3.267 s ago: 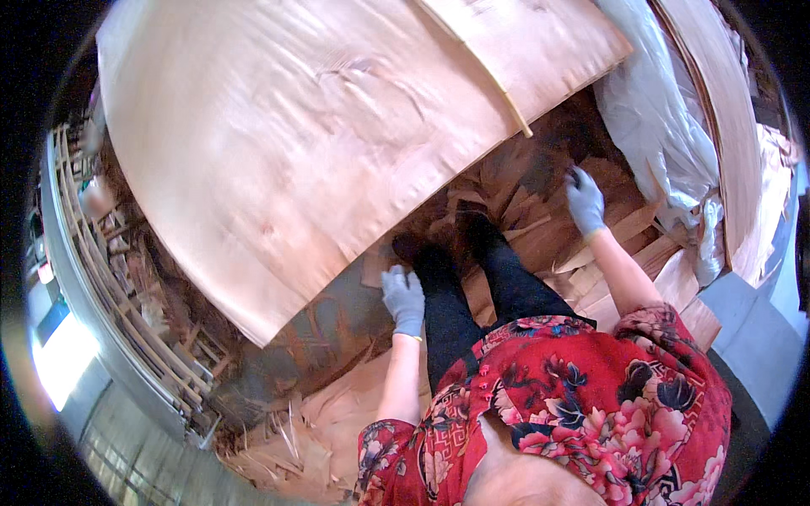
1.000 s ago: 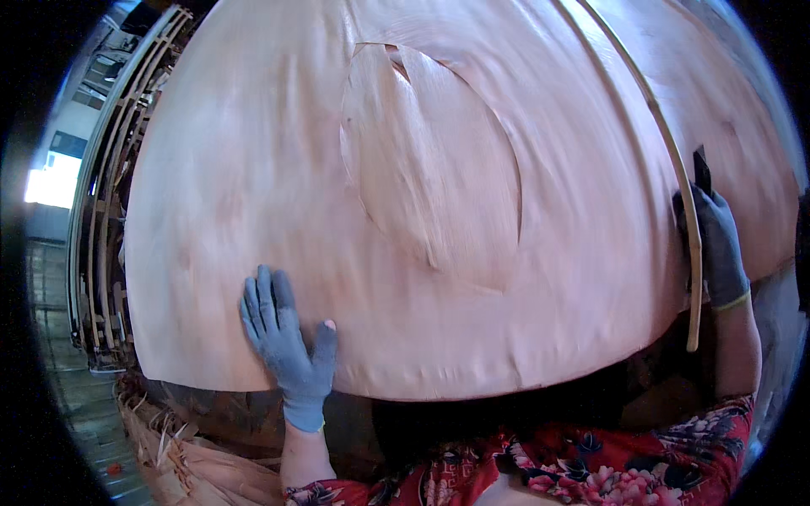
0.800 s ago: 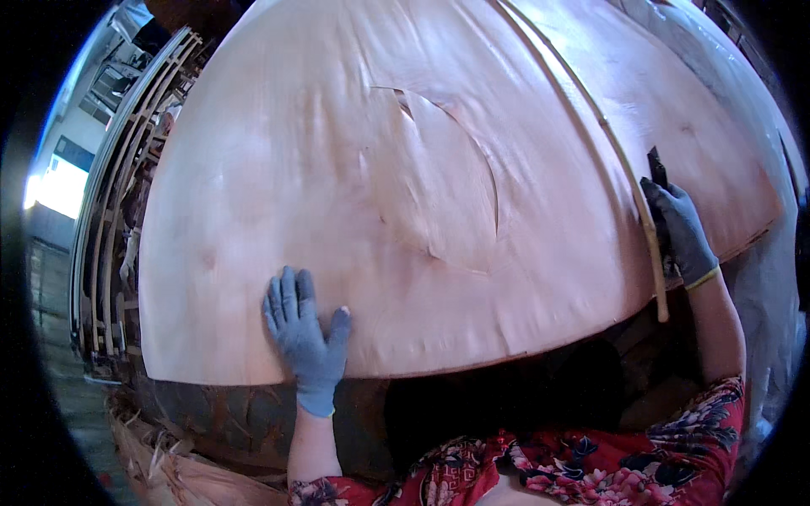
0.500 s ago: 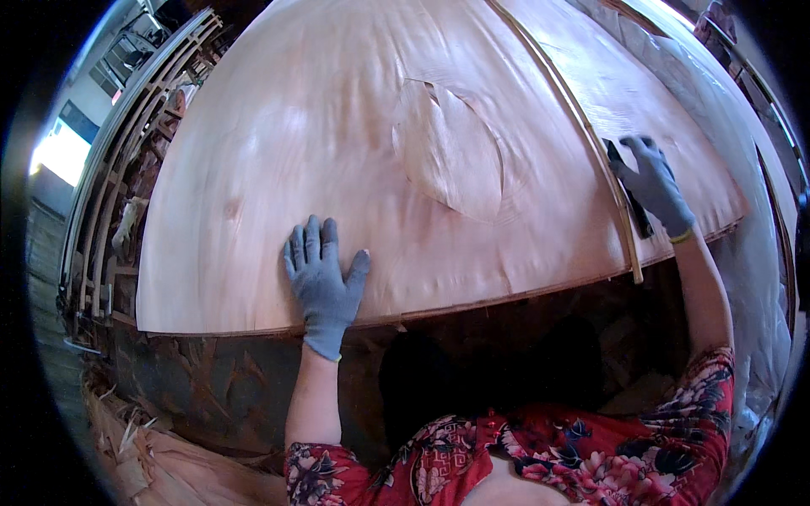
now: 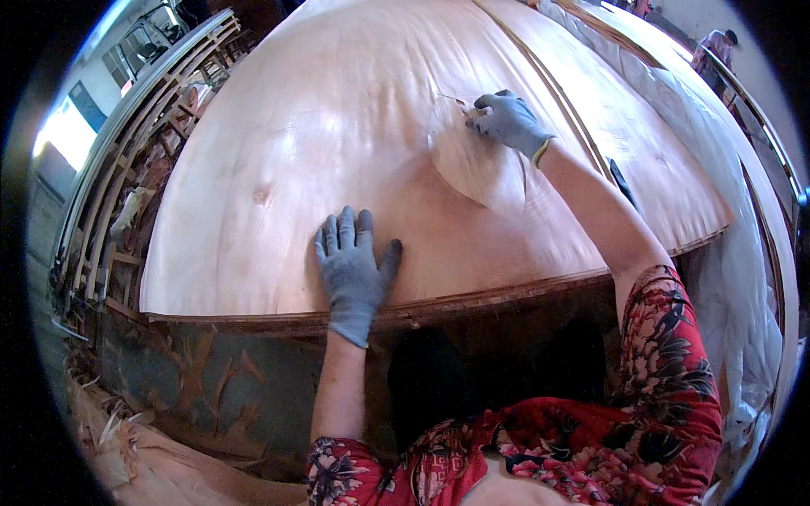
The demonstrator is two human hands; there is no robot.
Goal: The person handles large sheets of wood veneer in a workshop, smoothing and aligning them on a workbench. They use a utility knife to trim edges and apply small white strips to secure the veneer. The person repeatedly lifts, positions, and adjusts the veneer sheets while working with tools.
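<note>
A broad, pale wood veneer sheet tops a stack in front of me. My left hand, in a grey glove, lies flat near its front edge with fingers spread, holding nothing. An oval veneer piece with a cut outline lies in the sheet's middle. My gloved right hand is at its upper end, beside a small dark gap. The right fingers are bent together; what they hold, if anything, is hidden. Partly behind my right forearm, a black-handled tool rests on the sheet beside a long thin wooden strip.
Wooden racks with scraps stand at the left. Clear plastic sheeting hangs along the right side. Veneer scraps are heaped at lower left. Another person is far off at upper right.
My right hand has left the black-handled tool and moved left and away to the top of the oval piece. The tool stays beside the strip. My left hand remains flat on the sheet.
</note>
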